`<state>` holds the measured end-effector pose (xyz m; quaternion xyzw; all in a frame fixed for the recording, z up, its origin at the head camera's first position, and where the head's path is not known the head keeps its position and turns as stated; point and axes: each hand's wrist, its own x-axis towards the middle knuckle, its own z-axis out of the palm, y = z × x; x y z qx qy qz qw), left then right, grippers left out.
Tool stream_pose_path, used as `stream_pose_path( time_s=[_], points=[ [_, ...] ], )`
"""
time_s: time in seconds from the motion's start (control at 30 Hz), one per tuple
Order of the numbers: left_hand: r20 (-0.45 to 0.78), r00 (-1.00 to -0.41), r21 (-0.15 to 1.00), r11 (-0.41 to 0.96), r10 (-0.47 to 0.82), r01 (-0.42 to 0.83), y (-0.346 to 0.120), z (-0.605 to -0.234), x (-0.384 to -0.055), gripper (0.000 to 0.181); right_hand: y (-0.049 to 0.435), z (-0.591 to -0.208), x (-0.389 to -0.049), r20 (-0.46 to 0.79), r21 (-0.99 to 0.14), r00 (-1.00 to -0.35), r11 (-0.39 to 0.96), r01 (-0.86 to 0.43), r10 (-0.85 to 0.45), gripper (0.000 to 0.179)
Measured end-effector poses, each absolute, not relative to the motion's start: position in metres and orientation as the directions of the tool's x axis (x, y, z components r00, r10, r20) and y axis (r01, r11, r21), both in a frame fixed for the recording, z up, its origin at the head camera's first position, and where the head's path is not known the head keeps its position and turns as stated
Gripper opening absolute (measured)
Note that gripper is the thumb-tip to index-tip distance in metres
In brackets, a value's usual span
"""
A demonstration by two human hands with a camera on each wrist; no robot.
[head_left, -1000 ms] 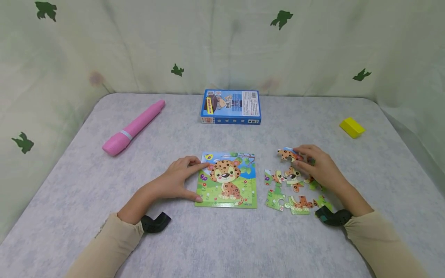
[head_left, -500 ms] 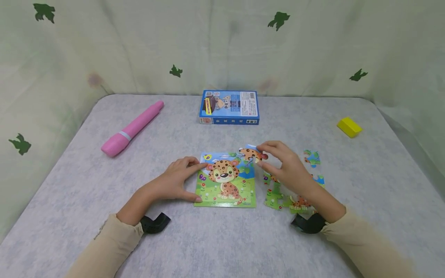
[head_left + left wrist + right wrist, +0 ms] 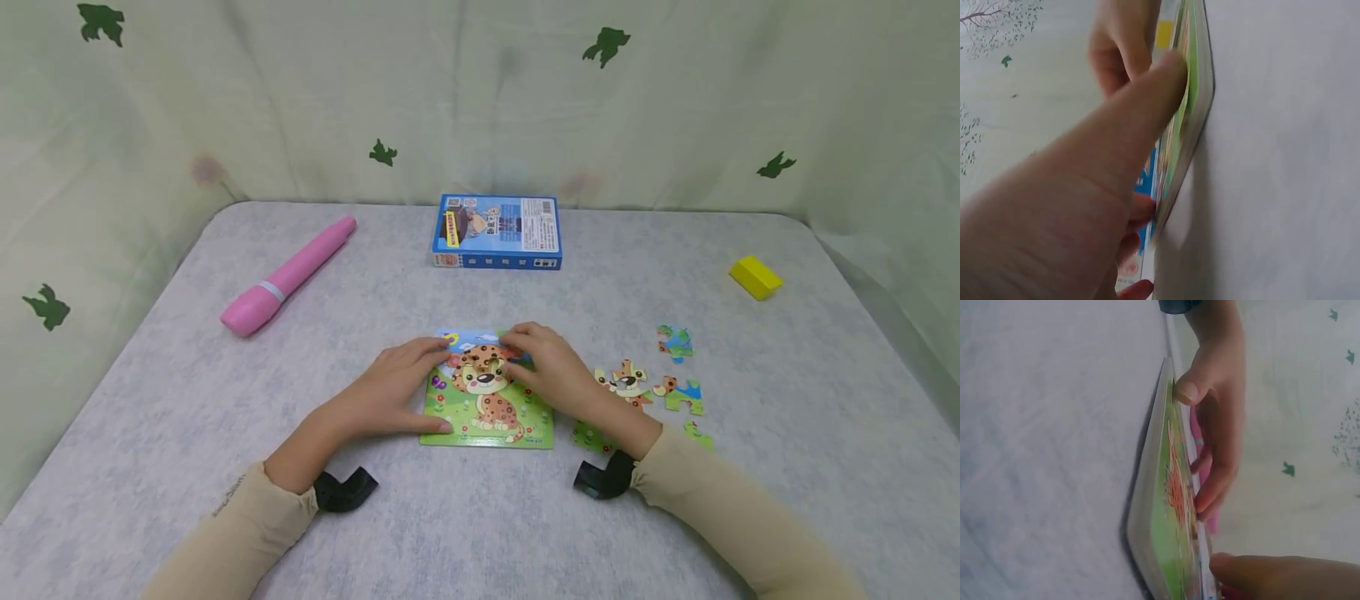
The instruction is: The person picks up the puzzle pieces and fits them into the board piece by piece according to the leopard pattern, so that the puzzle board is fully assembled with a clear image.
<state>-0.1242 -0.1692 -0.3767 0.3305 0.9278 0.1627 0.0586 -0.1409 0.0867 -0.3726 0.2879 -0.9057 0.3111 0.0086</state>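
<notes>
A square puzzle board (image 3: 450, 429) with a leopard cub picture lies flat on the table. My left hand (image 3: 390, 390) rests on its left side, thumb near the lower left corner and fingertips near the upper left. My right hand (image 3: 553, 372) reaches over the board's upper right and pinches a spotted puzzle piece (image 3: 478, 356) above the cub's head. Whether this piece touches the board I cannot tell. Right of the board lie several loose puzzle pieces (image 3: 682, 394), partly hidden under my right forearm. In the right wrist view, the left thumb (image 3: 1190, 390) touches the board's surface.
A blue puzzle box (image 3: 498, 233) lies behind the board. At the left stands off a pink stick-shaped object (image 3: 288, 275) with a wider end. A yellow block (image 3: 756, 277) sits at the far right of the grey table (image 3: 450, 533). Pale cloth hangs behind.
My right hand has carried the spotted puzzle piece left from the loose pieces to over the upper board. My left hand has shifted slightly right onto the board.
</notes>
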Motion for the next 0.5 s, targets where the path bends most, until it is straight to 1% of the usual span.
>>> stream_pose_path(
  time_s=[0.23,0.5],
  points=[
    [0.0,-0.792,0.307,0.754,0.61,0.581,-0.16,-0.379,-0.125,0.085,0.083,-0.377,-0.147,0.19,-0.46,-0.815,0.684,-0.567,-0.548,0.035],
    [-0.01,-0.772,0.264,0.746,0.636,0.611,-0.156,-0.374,-0.13,0.084,0.079,-0.373,-0.148,0.154,-0.385,-0.802,0.712,-0.587,-0.578,0.034]
  ],
)
